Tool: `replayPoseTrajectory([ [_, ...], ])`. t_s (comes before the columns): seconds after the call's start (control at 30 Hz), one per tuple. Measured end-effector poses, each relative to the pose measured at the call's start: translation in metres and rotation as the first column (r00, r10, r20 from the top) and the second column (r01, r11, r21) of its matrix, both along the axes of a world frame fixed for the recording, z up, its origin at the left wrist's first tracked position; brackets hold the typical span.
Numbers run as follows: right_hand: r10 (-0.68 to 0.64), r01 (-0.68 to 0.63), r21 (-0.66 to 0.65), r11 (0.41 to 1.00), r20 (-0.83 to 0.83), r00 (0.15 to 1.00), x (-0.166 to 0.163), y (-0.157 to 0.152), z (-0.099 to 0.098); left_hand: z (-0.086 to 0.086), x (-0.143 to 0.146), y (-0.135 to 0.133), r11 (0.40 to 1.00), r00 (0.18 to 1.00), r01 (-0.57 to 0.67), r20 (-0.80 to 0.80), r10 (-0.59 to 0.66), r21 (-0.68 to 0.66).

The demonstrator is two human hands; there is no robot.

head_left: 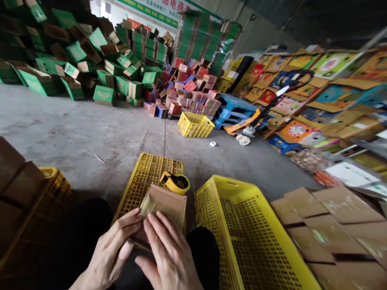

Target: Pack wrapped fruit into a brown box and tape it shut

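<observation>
Both hands flat on a small cardboard box (165, 205), on the upturned yellow crate (142, 181).
My left hand (111, 251) pinches its edge, right hand (169, 253) presses open-palmed; tape dispenser (175, 182) at 12 o'clock, empty yellow crate (250, 237) at 3, flat cartons (335, 225) beyond.

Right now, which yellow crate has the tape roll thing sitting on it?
The upside-down yellow crate right in front of the hands, with the tape dispenser on top. The crate beside it and the far crate carry none.
</observation>
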State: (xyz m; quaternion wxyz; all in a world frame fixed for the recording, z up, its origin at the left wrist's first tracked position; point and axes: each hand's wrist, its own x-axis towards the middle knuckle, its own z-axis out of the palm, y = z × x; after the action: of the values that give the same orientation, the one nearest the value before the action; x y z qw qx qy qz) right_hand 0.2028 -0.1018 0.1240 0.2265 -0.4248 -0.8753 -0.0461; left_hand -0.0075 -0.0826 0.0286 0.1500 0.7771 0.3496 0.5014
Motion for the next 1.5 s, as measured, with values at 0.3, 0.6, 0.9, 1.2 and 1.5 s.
replayPoseTrajectory([
  [0.3,0.029,0.011,0.122,0.992,-0.321,0.947,0.003,-0.002,-0.017,0.032,0.010,0.039,0.949,0.928,0.281,-0.290,-0.232,0.141],
  [0.6,-0.036,0.063,0.099,0.993,-0.250,0.968,0.062,-0.026,-0.046,0.003,0.012,0.047,0.929,0.933,0.356,-0.087,-0.348,0.101],
  [0.9,-0.128,0.143,0.019,0.990,-0.333,0.934,0.057,-0.012,-0.046,0.008,0.023,0.039,0.942,0.936,0.336,0.102,-0.336,0.011],
  [1.2,-0.185,0.192,0.025,0.981,-0.183,0.966,0.052,-0.015,-0.038,0.010,0.032,0.036,0.959,0.942,0.271,0.178,-0.283,0.088],
  [1.5,-0.060,0.059,-0.063,0.996,-0.009,0.998,0.015,0.003,-0.007,0.018,0.042,0.033,0.965,0.922,0.237,0.286,-0.260,0.113],
])
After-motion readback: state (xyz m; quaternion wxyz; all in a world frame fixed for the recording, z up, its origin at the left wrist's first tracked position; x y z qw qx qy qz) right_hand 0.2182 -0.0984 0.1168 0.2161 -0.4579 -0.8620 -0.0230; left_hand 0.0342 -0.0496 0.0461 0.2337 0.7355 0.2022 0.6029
